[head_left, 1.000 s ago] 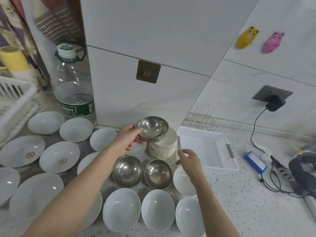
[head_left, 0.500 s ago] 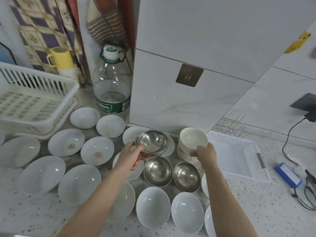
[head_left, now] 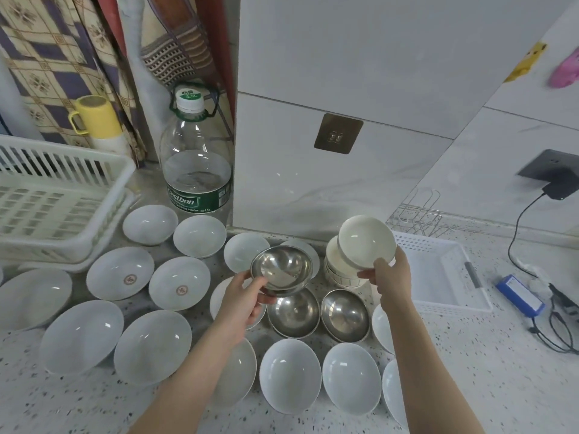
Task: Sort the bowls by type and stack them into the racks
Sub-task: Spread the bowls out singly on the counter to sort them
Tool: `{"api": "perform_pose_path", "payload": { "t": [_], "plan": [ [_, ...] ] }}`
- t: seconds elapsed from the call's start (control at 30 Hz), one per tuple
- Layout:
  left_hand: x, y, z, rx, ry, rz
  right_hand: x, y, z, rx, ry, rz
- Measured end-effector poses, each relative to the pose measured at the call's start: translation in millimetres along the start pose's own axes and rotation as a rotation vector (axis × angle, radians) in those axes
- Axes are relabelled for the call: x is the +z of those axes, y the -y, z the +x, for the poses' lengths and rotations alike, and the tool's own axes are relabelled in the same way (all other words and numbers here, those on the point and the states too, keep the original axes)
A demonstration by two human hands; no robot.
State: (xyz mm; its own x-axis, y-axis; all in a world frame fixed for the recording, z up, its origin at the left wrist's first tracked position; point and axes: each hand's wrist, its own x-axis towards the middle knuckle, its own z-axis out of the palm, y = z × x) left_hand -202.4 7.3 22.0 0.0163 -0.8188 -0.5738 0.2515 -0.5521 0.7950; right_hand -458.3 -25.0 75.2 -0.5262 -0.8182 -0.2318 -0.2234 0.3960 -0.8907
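Observation:
My left hand [head_left: 242, 297] grips a small steel bowl [head_left: 282, 269] by its near rim, held above the counter. My right hand [head_left: 390, 277] holds a cream bowl [head_left: 365, 239] tilted toward me, just above the stack of cream bowls [head_left: 336, 270]. Two more steel bowls [head_left: 294, 313] [head_left: 344, 314] rest on the counter below. Several white bowls [head_left: 289, 374] lie spread across the speckled counter. A white slatted rack [head_left: 47, 198] stands at the far left, a white perforated basket [head_left: 438, 274] at the right.
A large water bottle [head_left: 195, 170] stands behind the bowls beside the tiled wall. A yellow mug [head_left: 94, 117] sits behind the left rack. At the far right lie a blue device [head_left: 520, 294] and black cables [head_left: 554, 324]; a wire rack [head_left: 416, 214] leans behind the basket.
My right hand reached the cream stack, took the top bowl and lifted it, tilting it toward me. My left hand kept the steel bowl, lowering it slightly. The view swung left.

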Motion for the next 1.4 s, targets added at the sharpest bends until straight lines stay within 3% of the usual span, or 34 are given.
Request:
{"api": "perform_pose_path", "payload": {
  "t": [0.27,0.63,0.97,1.4],
  "plan": [
    [46,13,-22,0.015,0.029,0.018,-43,-18,-9,0.030,0.004,0.078],
    [174,72,-57,0.120,-0.094,-0.014,-163,-66,23,-0.106,0.088,0.120],
    [299,129,-75,0.212,-0.051,0.314,-277,-135,39,0.002,0.033,0.143],
    [368,176,-57,0.149,-0.016,0.614,-321,-193,47,0.184,0.059,0.224]
  ]
}}
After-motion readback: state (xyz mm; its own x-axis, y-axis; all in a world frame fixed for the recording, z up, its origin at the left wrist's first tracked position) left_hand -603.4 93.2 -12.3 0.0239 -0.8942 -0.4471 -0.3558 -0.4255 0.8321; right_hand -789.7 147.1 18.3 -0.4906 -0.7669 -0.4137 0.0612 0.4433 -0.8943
